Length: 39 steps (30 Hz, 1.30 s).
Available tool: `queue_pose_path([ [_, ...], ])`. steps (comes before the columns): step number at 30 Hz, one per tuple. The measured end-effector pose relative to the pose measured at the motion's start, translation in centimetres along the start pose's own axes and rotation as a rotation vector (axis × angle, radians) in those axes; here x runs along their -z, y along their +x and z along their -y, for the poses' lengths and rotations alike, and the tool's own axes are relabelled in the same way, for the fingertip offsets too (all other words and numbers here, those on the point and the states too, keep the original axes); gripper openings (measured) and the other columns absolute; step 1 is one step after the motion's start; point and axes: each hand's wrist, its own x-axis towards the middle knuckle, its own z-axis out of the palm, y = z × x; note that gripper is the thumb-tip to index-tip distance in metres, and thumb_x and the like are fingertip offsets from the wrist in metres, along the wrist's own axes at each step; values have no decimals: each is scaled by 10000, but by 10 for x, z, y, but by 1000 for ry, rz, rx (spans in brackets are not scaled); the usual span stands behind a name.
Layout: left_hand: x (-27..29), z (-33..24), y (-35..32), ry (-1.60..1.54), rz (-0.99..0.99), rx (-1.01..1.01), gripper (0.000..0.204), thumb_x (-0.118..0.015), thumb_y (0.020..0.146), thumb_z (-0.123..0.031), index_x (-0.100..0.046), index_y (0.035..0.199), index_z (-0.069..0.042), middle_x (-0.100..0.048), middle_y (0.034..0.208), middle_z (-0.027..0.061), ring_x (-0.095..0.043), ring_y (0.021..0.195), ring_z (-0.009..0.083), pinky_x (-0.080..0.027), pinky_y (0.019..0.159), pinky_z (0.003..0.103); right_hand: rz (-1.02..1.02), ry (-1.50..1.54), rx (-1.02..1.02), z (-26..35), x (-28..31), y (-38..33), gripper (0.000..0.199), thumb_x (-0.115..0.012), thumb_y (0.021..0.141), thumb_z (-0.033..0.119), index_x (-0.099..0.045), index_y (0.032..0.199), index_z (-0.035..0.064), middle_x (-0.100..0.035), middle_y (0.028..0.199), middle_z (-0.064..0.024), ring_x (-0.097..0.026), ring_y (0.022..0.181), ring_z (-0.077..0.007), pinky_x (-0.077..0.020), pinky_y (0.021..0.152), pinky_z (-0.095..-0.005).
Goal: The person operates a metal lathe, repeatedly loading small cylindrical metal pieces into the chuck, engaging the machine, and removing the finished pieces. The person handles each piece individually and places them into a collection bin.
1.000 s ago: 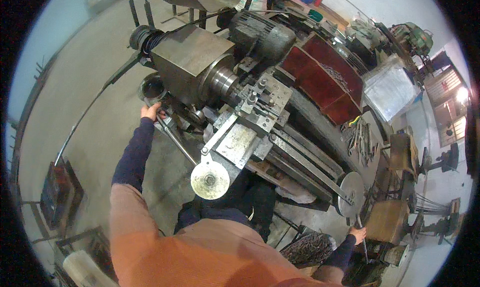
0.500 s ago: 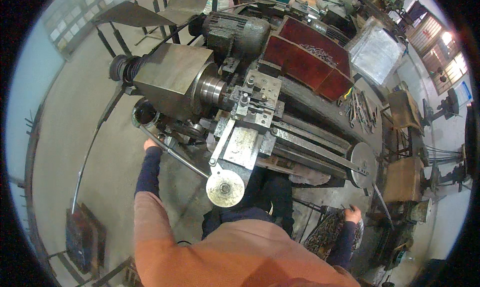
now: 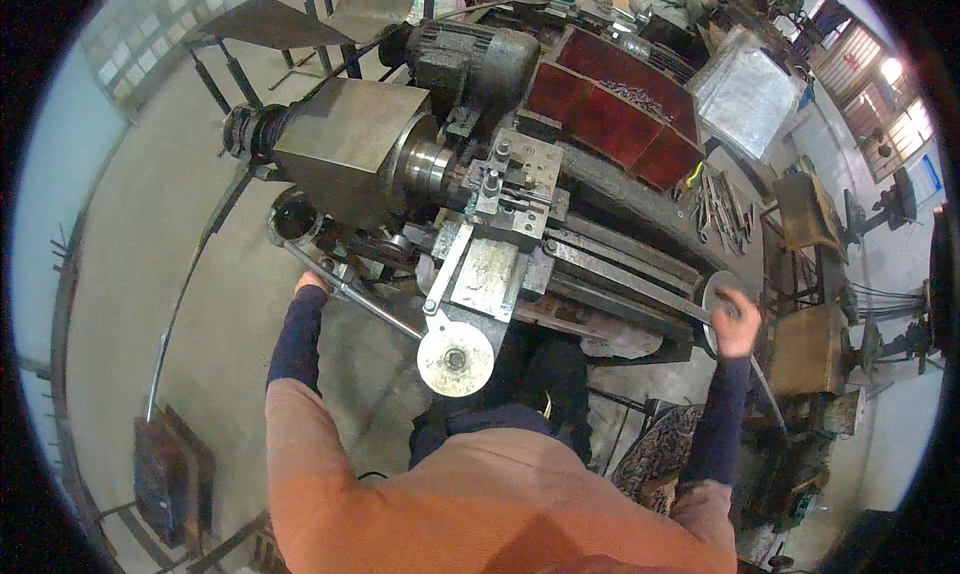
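In front of me stands a small metal lathe, its bare spindle nose (image 3: 432, 166) at the left and a tool slide (image 3: 525, 189) in the middle. A round pale disc (image 3: 455, 359) sits at the slide's near end, beside a long lever rod (image 3: 370, 306). My left hand (image 3: 311, 282) is at the rod's left end, below the spindle; its fingers are partly hidden against the machine. My right hand (image 3: 736, 324) is at the round metal plate (image 3: 711, 296) on the bed's right end, fingers bent and closed; anything small in them is hidden.
Behind the slide, a dark red tray (image 3: 640, 139) holds small metal parts. Several wrenches (image 3: 722, 209) lie to its right. A motor (image 3: 470, 59) sits behind the spindle. A container heaped with small dark pieces (image 3: 660, 454) stands low at right. A foot pedal box (image 3: 170, 474) is at left.
My right hand has risen from the container of small dark pieces to the round plate at the bed's right end. My left hand stays near the lever rod.
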Motion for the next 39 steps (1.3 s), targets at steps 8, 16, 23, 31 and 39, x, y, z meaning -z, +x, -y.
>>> queue_pose_path([
  [8,177,1,-77,-42,-469,-357,341,-578,801,-291,-591,1036,-45,-637,854,184,-614,782,332,-482,681,376,165,293,776,220,-123,112,359,-633,562,222,-635,867,34,-594,798,-138,-545,806,-318,-454,715,-380],
  [16,232,151,-120,213,-615,266,546,-396,834,-553,-600,930,-55,-628,901,175,-590,875,363,-457,744,449,573,-275,643,305,-213,134,276,-617,552,225,-675,749,41,-633,773,-171,-600,793,-318,-479,739,-374],
  [23,198,30,-202,55,-583,383,563,-427,795,-598,-615,970,-97,-629,880,169,-595,876,353,-459,738,444,598,-245,641,301,-217,140,302,-618,547,219,-667,769,21,-639,769,-188,-634,745,-309,-498,708,-377],
  [31,184,-14,-222,115,-568,228,517,-583,715,-508,-584,929,-38,-626,806,183,-604,794,366,-470,692,456,241,-11,869,272,-170,109,216,-616,529,199,-656,711,89,-607,776,-61,-524,803,-237,-391,689,-371],
  [39,215,-201,-280,-1014,2,-699,231,-527,868,-110,-561,986,85,-633,788,109,-620,747,158,-485,669,262,163,455,857,227,-116,10,339,-588,460,75,-621,794,28,-597,901,-106,-545,811,-298,-459,695,-366],
])
